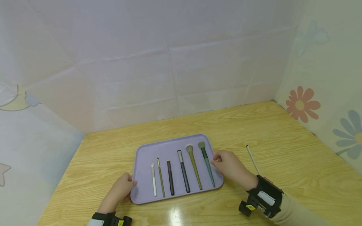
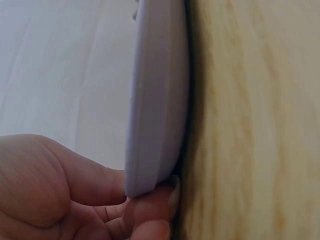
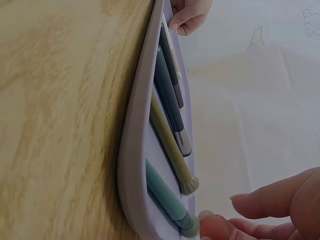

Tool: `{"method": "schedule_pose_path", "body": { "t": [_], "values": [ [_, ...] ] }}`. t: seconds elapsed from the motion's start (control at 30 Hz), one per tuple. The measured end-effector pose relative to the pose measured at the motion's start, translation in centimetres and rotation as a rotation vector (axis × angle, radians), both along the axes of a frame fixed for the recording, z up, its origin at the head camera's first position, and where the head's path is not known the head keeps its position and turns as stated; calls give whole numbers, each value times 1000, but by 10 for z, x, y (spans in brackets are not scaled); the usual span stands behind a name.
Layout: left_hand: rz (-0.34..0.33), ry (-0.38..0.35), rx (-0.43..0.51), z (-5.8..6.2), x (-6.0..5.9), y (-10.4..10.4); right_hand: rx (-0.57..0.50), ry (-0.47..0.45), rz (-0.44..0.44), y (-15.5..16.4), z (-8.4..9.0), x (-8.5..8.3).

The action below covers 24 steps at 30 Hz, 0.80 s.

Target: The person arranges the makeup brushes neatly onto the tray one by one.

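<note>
A lilac tray (image 1: 144, 154) lies on the wooden table and bears several makeup brushes in a row. At its near left corner my left hand (image 1: 122, 187) grips the rim, thumb on top and fingertips tucked beneath, as the left wrist view shows. My right hand (image 1: 231, 165) hovers at the tray's right rim beside the green brush (image 1: 208, 169), its thumb and forefinger apart with nothing between them. Leftward from there lie an olive-handled brush (image 1: 195, 168), a dark brush with a silver ferrule (image 1: 184, 173), a short dark brush (image 1: 170, 179), a thin olive brush (image 1: 161, 178) and a white brush (image 1: 154, 182).
On the table (image 1: 243, 125) to the right lies a slim pale brush (image 1: 252, 158) with a dark tip, its near end hidden behind the right wrist. Pale sheets (image 1: 175, 62) hang behind and at both sides, the right one printed with flowers.
</note>
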<state>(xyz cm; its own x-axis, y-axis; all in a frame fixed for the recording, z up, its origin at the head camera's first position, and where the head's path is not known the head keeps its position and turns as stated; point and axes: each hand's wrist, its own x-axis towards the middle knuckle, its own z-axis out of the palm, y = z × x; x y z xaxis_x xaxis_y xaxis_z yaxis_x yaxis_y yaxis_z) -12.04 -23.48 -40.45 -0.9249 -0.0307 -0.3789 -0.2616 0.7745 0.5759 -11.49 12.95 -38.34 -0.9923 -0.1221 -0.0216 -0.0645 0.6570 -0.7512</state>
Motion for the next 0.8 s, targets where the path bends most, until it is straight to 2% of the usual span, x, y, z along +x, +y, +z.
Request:
{"method": "schedule_pose_path", "body": {
  "t": [0.37, 0.8],
  "values": [
    [0, -4, 3, 0, 0, -1, -3, -40, -29, 15, -3, 0],
    [-3, -4, -5, 0, 0, -1, 21, -38, -33, 27, -3, 3]
  ]
}}
